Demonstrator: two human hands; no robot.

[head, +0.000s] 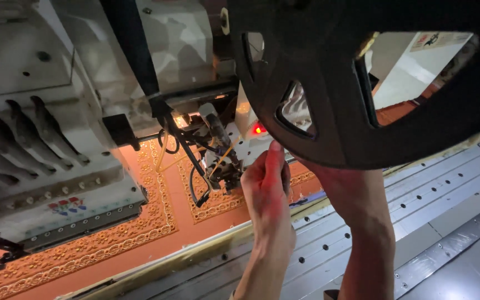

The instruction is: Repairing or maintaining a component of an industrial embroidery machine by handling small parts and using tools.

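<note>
My left hand [268,189] reaches up to the needle and feeder assembly [220,161] of an embroidery machine head [84,83]. Its fingers are pressed together beside the small metal parts and yellow thread; anything pinched between them is too small to see. My right forearm [362,222] rises next to it, and that hand is hidden behind a large black spoked reel [334,83] close to the camera. Orange fabric [140,233] with gold embroidered borders lies under the head.
A red indicator light [259,130] glows behind the assembly. Black cables [195,172] hang from the head. A grey metal machine table [418,200] with rows of holes runs along the right and front. A fabric frame edge [195,253] crosses diagonally.
</note>
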